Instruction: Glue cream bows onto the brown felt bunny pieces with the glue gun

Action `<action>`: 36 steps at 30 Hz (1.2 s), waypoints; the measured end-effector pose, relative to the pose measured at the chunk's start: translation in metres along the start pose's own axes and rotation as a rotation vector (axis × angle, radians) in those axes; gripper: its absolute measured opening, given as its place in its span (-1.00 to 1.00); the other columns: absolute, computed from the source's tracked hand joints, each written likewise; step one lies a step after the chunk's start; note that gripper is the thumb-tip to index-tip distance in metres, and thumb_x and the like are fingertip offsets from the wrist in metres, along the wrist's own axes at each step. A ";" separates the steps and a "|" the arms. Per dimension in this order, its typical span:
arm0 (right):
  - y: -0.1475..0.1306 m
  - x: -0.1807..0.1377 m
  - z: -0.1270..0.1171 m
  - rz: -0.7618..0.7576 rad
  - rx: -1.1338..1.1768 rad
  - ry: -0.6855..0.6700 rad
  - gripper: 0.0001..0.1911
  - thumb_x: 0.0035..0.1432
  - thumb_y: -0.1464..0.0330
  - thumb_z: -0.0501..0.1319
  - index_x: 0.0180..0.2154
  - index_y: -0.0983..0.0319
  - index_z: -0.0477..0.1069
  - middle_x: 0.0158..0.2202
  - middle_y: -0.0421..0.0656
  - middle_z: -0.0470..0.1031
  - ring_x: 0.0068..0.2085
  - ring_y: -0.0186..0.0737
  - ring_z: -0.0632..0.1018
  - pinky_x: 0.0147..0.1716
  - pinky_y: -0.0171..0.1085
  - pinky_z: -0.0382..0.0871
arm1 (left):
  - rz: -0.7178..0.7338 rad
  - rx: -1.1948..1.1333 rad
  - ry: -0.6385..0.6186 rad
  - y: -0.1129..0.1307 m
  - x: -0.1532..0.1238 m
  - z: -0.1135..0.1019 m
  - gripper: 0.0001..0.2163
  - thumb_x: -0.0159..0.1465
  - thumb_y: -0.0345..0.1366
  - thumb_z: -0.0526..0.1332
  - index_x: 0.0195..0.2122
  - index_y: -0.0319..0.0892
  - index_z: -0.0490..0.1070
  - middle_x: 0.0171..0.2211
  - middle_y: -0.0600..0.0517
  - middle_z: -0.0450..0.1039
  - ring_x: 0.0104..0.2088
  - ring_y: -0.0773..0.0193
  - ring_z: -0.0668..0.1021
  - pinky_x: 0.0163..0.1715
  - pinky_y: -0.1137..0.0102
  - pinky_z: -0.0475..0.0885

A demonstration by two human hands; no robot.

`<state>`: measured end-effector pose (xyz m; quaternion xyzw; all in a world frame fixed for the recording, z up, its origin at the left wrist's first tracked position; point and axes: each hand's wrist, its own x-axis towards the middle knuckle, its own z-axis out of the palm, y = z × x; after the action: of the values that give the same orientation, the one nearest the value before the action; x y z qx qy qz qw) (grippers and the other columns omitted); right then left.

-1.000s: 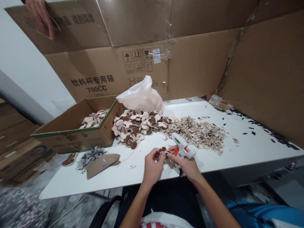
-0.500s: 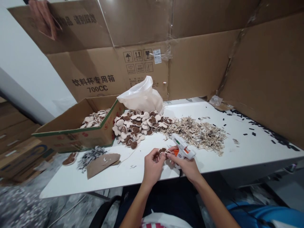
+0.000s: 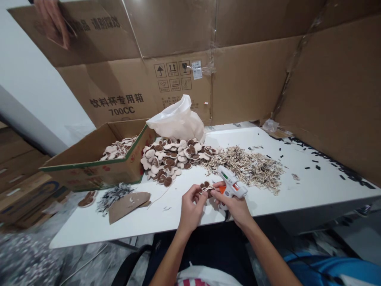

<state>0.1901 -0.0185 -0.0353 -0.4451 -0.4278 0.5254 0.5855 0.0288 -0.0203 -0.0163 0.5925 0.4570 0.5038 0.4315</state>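
Near the front edge of the table, my left hand (image 3: 191, 207) pinches a small brown-and-cream felt piece (image 3: 205, 185) shaped like a rabbit's head. A thin cream cord bow (image 3: 208, 189) lies across it. My right hand (image 3: 238, 209) is wrapped round a white hot glue gun (image 3: 231, 183) with an orange nozzle end, which points left. The right thumb and fingertips also touch the right side of the felt piece and bow. Beyond my hands sit a heap of similar felt pieces (image 3: 166, 161) and a pile of cream cord bows (image 3: 253, 167).
A cardboard box (image 3: 95, 174) of felt pieces stands left, beside a white plastic bag (image 3: 178, 121). A brown card scrap (image 3: 127, 206) and dark fluffy scraps (image 3: 114, 196) lie in front. Tall cardboard walls (image 3: 247, 79) enclose the back and right. A hanging hand (image 3: 53, 22) is upper left.
The felt piece has tipped so its brown face and the bow show more fully. My right hand and the glue gun have shifted slightly right.
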 end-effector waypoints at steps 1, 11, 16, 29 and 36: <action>0.000 0.000 0.000 -0.002 -0.006 0.003 -0.60 0.02 0.14 0.52 -0.18 0.23 0.55 -0.35 -0.16 0.60 -0.48 -0.26 0.53 -0.43 -0.26 0.41 | -0.005 0.007 0.000 0.000 0.000 0.001 -0.79 0.32 -0.15 0.27 -0.30 -0.21 0.49 -0.42 0.04 0.47 -0.39 0.27 0.47 -0.36 0.43 0.33; -0.005 0.001 0.003 -0.062 -0.100 -0.026 -0.61 0.23 -0.01 0.31 -0.26 0.20 0.47 -0.41 -0.16 0.62 -0.58 -0.31 0.48 -0.51 -0.29 0.36 | -0.120 -0.257 0.308 -0.011 0.006 0.001 -0.71 0.25 -0.09 0.36 -0.17 -0.21 0.51 -0.22 -0.06 0.62 -0.19 0.13 0.65 -0.15 0.33 0.52; -0.004 -0.002 -0.002 0.077 -0.069 -0.182 -0.56 0.20 -0.03 0.31 -0.33 0.24 0.54 -0.48 -0.15 0.59 -0.64 -0.34 0.42 -0.67 -0.34 0.31 | -0.149 -0.335 0.453 -0.019 0.008 -0.002 -0.57 0.21 -0.08 0.41 0.01 -0.23 0.47 -0.14 -0.12 0.61 -0.15 0.13 0.66 -0.05 0.25 0.53; -0.009 -0.006 -0.008 0.157 -0.128 -0.371 -0.50 0.19 -0.02 0.27 -0.44 0.30 0.59 -0.62 -0.18 0.49 -0.65 -0.35 0.42 -0.65 -0.38 0.28 | -0.109 -0.381 0.523 -0.019 0.009 -0.002 -0.63 0.18 -0.13 0.45 -0.09 -0.21 0.46 -0.19 -0.03 0.55 -0.21 0.24 0.64 -0.11 0.34 0.56; -0.008 -0.006 -0.007 0.167 -0.204 -0.374 -0.58 0.17 0.10 0.23 -0.52 0.28 0.55 -0.67 -0.21 0.44 -0.68 -0.36 0.40 -0.67 -0.38 0.23 | -0.105 -0.376 0.496 -0.020 0.009 -0.003 -0.63 0.19 -0.13 0.45 -0.08 -0.22 0.46 -0.20 -0.04 0.56 -0.19 0.22 0.64 -0.11 0.32 0.56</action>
<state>0.1979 -0.0249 -0.0296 -0.4304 -0.5416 0.5995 0.4025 0.0247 -0.0077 -0.0332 0.3372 0.4770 0.6857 0.4342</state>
